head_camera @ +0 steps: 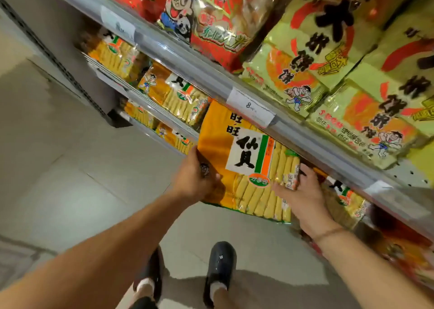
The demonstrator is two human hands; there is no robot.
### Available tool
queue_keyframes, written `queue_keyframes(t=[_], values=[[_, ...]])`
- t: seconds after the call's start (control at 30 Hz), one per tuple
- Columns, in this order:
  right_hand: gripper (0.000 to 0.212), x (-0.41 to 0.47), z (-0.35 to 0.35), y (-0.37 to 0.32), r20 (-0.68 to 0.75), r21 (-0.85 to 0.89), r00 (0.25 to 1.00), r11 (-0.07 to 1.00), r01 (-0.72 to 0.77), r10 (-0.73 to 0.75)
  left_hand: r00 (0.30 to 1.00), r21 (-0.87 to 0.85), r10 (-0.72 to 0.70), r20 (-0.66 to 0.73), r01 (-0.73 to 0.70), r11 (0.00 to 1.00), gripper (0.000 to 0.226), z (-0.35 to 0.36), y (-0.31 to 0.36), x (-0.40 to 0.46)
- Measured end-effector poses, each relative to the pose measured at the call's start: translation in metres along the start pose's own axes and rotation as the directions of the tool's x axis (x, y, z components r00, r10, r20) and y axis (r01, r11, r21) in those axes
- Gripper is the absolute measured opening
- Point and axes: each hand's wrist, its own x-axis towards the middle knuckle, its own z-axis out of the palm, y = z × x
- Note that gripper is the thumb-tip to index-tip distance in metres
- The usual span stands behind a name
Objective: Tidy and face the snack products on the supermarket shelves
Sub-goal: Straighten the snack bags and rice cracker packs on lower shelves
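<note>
The shelving unit [187, 64] runs slantwise across the view, its grey rail serving as the landmark for everything else. Above the rail, the upper shelf carries pale green rice cracker bags [312, 57] stacked several deep toward the right, and red bags with a cartoon figure [211, 26] further left. Below the rail, on the shelf beneath, sit rows of orange rice cracker bags [178, 92], running away to the left, with more on the tiers under them.

Just under the rail, partly out from the shelf edge over the floor [58, 156], is one large orange cracker bag [242, 165], its white label with black characters facing up toward the camera. The left hand [195, 179] grips its left edge, thumb on the front face and fingers curled behind. The right hand [303, 196] holds its right edge close beneath the rail, fingers wrapped round the clear end of the pack. The two hands are well apart, one at each side of the bag.

To the right of that hand, another orange bag [345, 198] lies on the shelf under the rail.

A white price tag [250, 107] is clipped on the rail directly above the held bag. A thin wristband [328, 233] circles the right wrist. Two dark shoes [220, 268] stand on the floor, well below the rail.
</note>
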Motion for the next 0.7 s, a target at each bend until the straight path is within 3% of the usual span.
queue_keyframes(t=[0.07,0.17,0.27,0.33,0.4,0.5,0.57,0.63,0.7], values=[[0.051,0.02,0.013,-0.007,-0.066,-0.094,0.996,0.994,0.051,-0.057,0.995,0.026,0.075,0.072,-0.077,0.997,0.085,-0.008,0.005,0.047],[0.024,0.052,0.029,-0.008,-0.227,-0.25,0.965,0.965,0.076,-0.135,0.97,0.196,0.169,0.172,-0.202,0.96,0.119,-0.014,0.01,0.11],[0.037,0.082,0.046,-0.002,-0.36,-0.44,0.895,0.894,0.085,-0.263,0.942,0.276,0.287,0.175,-0.327,0.904,0.106,-0.007,0.012,0.157],[0.044,0.1,0.054,0.004,-0.471,-0.479,0.814,0.874,0.088,-0.34,0.914,0.332,0.37,0.166,-0.405,0.852,0.089,0.002,0.008,0.181],[0.044,0.114,0.061,0.016,-0.536,-0.484,0.762,0.872,0.075,-0.363,0.893,0.34,0.417,0.168,-0.45,0.826,0.09,0.014,-0.006,0.198],[0.046,0.128,0.071,0.05,-0.538,-0.38,0.793,0.922,0.074,-0.285,0.886,0.469,0.438,0.152,-0.455,0.757,0.114,0.03,-0.041,0.207],[0.052,0.132,0.079,0.073,-0.506,-0.345,0.808,0.929,0.133,-0.303,0.835,0.63,0.533,0.134,-0.487,0.605,0.106,0.037,-0.063,0.209],[0.062,0.134,0.085,0.087,-0.464,-0.431,0.799,0.886,0.173,-0.382,0.772,0.753,0.619,0.143,-0.491,0.439,0.092,0.04,-0.074,0.213],[0.059,0.134,0.086,0.095,-0.386,-0.562,0.787,0.799,0.213,-0.481,0.748,0.807,0.652,0.126,-0.459,0.371,0.085,0.042,-0.076,0.216]])
